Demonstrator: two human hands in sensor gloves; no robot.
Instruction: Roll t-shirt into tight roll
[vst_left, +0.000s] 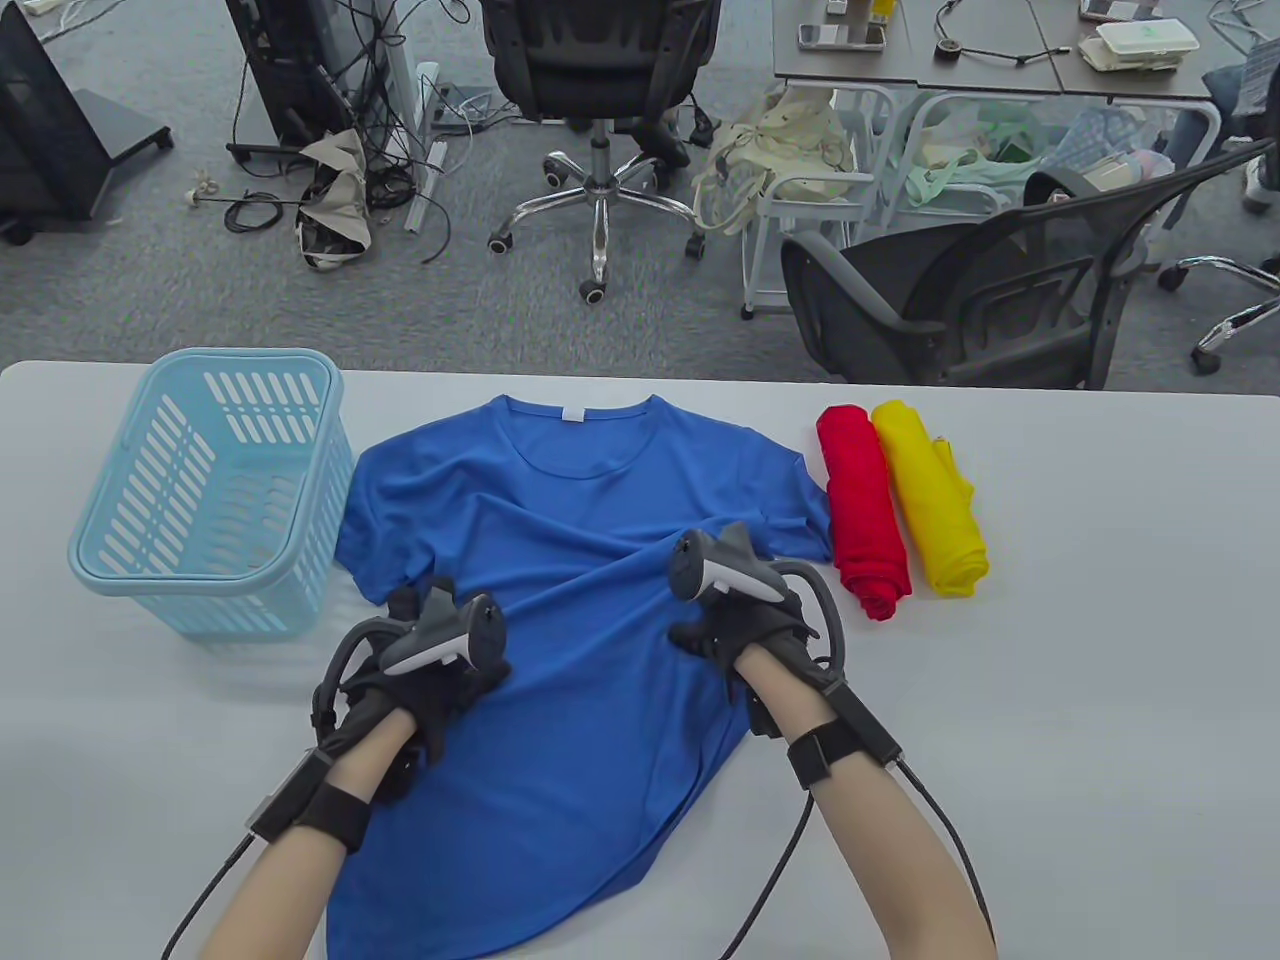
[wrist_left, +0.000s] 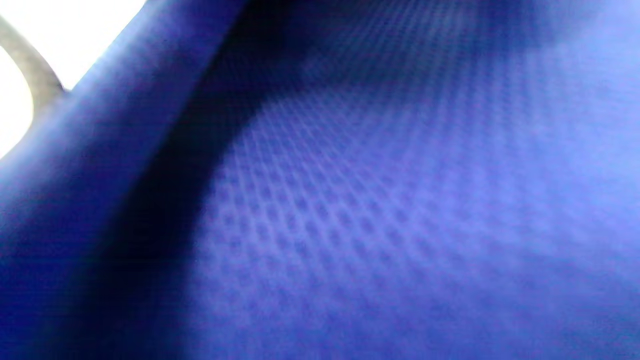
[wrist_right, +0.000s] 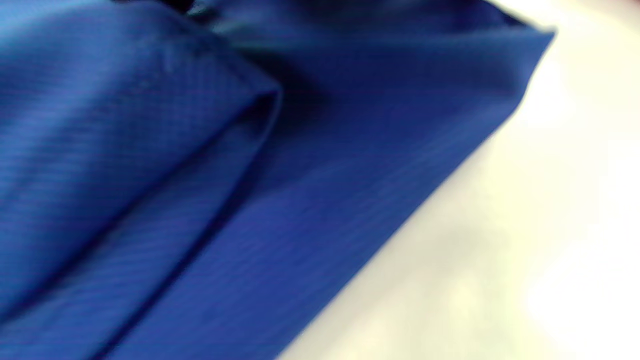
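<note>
T-shirt (vst_left: 560, 560): blue, lying collar-away on the white table (vst_left: 1050, 700), hem at the near edge; its middle is bunched into a slanted ridge that runs between the two hands.
Left hand (vst_left: 400, 690): on the shirt's left side near the sleeve, fingers curled down into the cloth; it seems to grip a fold, though the tracker hides the fingertips.
Right hand (vst_left: 745, 625): on the shirt's right edge, below the right sleeve, fingers curled onto the raised cloth, apparently pinching it.
Left wrist view: filled with blurred blue mesh weave and one dark crease; no fingers show.
Right wrist view: a folded blue edge over the pale tabletop, blurred.
Basket (vst_left: 215, 490): light blue, slotted, just left of the shirt's left sleeve.
Rolls: a red roll (vst_left: 865, 510) and a yellow roll (vst_left: 930, 500) lie touching side by side, just right of the shirt.
</note>
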